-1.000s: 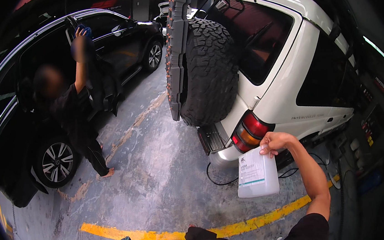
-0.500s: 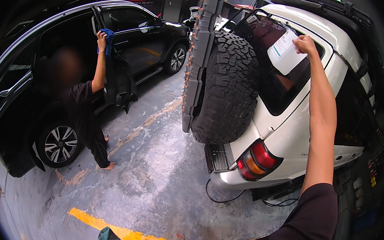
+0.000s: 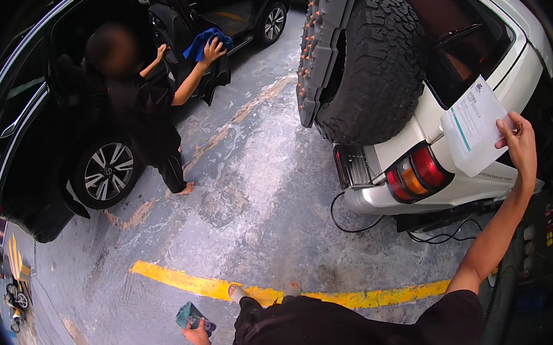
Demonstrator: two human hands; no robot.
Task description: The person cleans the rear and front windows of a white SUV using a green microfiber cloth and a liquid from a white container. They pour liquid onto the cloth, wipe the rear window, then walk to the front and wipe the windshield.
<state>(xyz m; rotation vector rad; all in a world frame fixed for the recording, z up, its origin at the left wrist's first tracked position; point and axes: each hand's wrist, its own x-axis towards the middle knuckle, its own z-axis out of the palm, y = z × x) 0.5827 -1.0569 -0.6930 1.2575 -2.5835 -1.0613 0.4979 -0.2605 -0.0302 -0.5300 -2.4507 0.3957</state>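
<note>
My right hand (image 3: 517, 141) grips a white plastic jug (image 3: 473, 132) by its side. The jug has a teal stripe and dark print, and it tilts beside the white vehicle's tail light (image 3: 420, 172). Low in the view, my left hand (image 3: 197, 335) is closed around a folded green cloth (image 3: 187, 313) and a small dark, see-through container (image 3: 209, 325), whose kind I cannot make out. That hand hangs over the floor, left of my feet.
The white vehicle (image 3: 515, 46) at right carries a spare tyre (image 3: 379, 65) and a grey recovery board (image 3: 321, 44). A black cable (image 3: 354, 230) lies below its bumper. Left, a co-worker (image 3: 143, 118) with a blue cloth (image 3: 206, 44) stands by a black car (image 3: 33, 167).
My right hand has brought the jug down from the rear window to near the tail light. My view has tipped downward. The co-worker's blue cloth has moved lower and to the right.
</note>
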